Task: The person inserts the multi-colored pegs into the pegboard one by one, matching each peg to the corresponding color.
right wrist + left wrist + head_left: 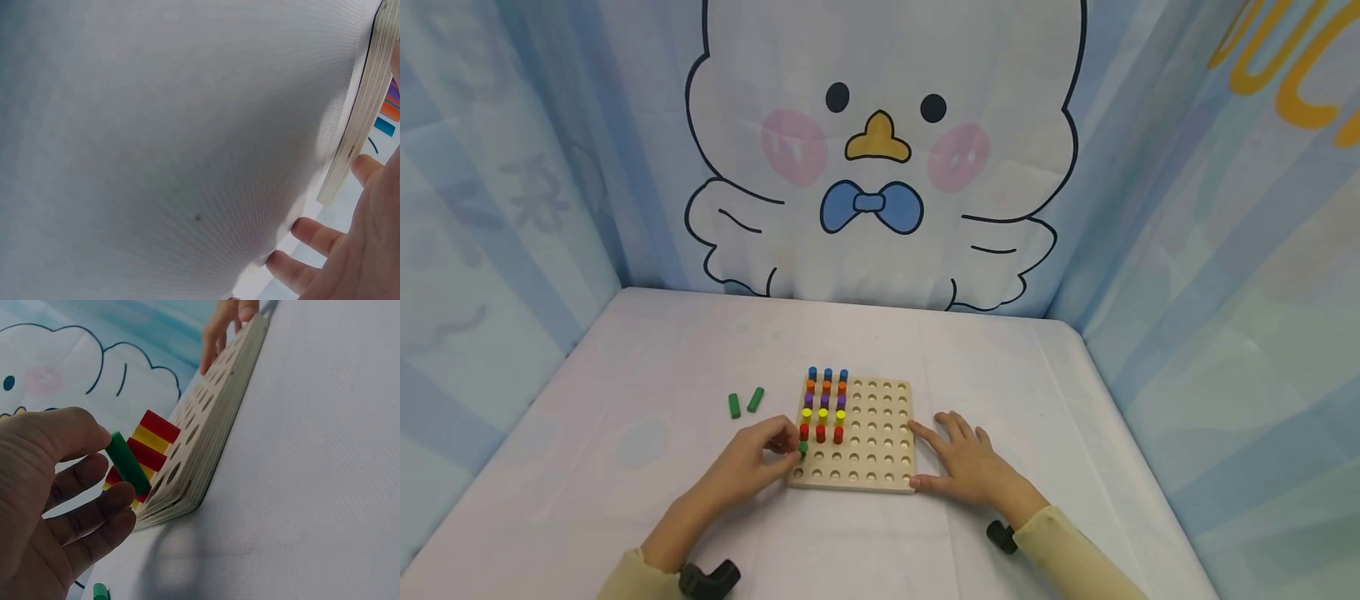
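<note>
A wooden pegboard [872,457] with rows of round holes lies on the table. Its left three columns carry blue, orange, purple, yellow and red pegs [821,434], one colour per row. My left hand [754,458] pinches a green peg [128,464] between thumb and index finger at the board's left edge, just in front of the red row. Whether its lower end is in a hole, I cannot tell. My right hand [967,467] has its fingers spread and touches the board's right edge with thumb and a fingertip.
Two loose green pegs, one upright-looking peg [734,406] and one slanted peg [756,399], lie left of the board on the white tablecloth [647,467]. Blue printed curtains [1210,275] enclose the table at the back and sides.
</note>
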The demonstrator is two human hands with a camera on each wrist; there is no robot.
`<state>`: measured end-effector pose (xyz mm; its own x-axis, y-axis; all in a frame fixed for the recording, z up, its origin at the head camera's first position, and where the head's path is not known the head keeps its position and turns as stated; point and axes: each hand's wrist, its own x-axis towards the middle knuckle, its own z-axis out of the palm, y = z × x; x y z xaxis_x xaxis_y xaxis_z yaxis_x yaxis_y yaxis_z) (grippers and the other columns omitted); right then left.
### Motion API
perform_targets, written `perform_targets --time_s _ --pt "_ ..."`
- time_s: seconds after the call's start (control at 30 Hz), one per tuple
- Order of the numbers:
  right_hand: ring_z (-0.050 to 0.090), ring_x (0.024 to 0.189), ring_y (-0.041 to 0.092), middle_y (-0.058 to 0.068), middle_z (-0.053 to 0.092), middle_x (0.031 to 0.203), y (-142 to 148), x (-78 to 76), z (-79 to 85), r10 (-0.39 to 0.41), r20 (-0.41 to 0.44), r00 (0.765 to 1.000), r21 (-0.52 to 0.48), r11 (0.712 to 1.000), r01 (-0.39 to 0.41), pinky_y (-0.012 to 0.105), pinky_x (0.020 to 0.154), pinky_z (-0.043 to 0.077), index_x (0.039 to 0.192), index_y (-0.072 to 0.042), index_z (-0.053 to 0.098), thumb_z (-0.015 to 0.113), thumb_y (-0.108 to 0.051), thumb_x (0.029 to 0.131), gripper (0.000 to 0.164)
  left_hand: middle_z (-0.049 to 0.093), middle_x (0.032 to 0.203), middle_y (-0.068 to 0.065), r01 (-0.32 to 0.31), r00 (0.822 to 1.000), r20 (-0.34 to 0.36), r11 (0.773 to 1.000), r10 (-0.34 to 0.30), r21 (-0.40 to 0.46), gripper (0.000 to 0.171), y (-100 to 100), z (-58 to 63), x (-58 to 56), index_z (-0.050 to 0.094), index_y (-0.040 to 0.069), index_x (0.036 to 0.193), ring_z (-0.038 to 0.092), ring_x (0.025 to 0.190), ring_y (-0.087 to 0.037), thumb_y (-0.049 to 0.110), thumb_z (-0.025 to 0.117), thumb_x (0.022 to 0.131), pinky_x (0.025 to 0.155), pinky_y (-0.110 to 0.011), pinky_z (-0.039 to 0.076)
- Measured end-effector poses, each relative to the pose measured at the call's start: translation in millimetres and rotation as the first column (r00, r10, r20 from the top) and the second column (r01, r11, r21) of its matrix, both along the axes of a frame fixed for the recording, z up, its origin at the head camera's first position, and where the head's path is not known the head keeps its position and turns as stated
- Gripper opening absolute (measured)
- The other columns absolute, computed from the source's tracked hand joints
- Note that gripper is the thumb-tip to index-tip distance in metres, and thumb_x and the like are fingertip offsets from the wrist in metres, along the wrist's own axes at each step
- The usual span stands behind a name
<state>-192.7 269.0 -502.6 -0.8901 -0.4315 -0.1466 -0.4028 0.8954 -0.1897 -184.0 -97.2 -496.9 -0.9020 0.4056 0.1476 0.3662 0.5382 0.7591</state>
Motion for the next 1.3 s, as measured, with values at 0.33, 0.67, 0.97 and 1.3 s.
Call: perform_targets --time_s 0.33,0.67,0.97,1.3 --pt "0.032 0.149 0.048 0.021 0.034 0.159 1.3 1.1 -1.7 0.004 -0.015 1.0 -0.009 1.0 -0.005 0.077 0.107 0.033 0.162 -0.035 0.032 0.057 -0.077 0.089 0.087 0.06 0.102 0.008 -0.128 0.981 -0.166 0.974 0.098 -0.185 0.022 16.1 -13.4 0.4 0.068 0.018 0.104 0.058 0.089 -0.006 0.011 0.08 0.087 0.077 -0.027 0.054" --pt "0.032 0.148 0.048 0.021 0.034 0.158 2.1 1.0 -4.1 0.013 -0.027 1.0 -0.021 1.0 -0.013 0.077 0.107 0.032 0.162 -0.036 0.031 0.055 -0.079 0.089 0.088 0.058 0.099 0.01 -0.173 0.962 -0.262 0.915 0.077 -0.364 0.018 20.1 -12.6 3.9 0.074 0.02 0.103 0.052 0.086 -0.005 0.021 0.083 0.088 0.075 -0.027 0.052" --pt "0.03 0.15 0.049 0.021 0.033 0.16 -0.3 1.8 1.0 0.005 0.006 1.0 -0.011 1.0 -0.005 0.077 0.108 0.032 0.162 -0.036 0.032 0.055 -0.078 0.09 0.087 0.062 0.092 0.013 -0.169 0.983 -0.115 0.96 0.146 -0.223 0.021 9.3 -4.9 5.5 0.066 0.022 0.099 0.053 0.081 -0.005 0.014 0.082 0.087 0.071 -0.025 0.05" --pt "0.03 0.15 0.048 0.021 0.033 0.16 -0.2 0.5 0.4 0.009 0.004 1.0 -0.007 1.0 -0.009 0.077 0.108 0.032 0.162 -0.036 0.031 0.055 -0.078 0.09 0.087 0.064 0.099 0.01 -0.115 0.986 -0.133 0.99 0.104 -0.079 0.021 0.1 -6.2 5.5 0.076 0.018 0.11 0.056 0.085 -0.006 0.01 0.078 0.09 0.073 -0.025 0.052"
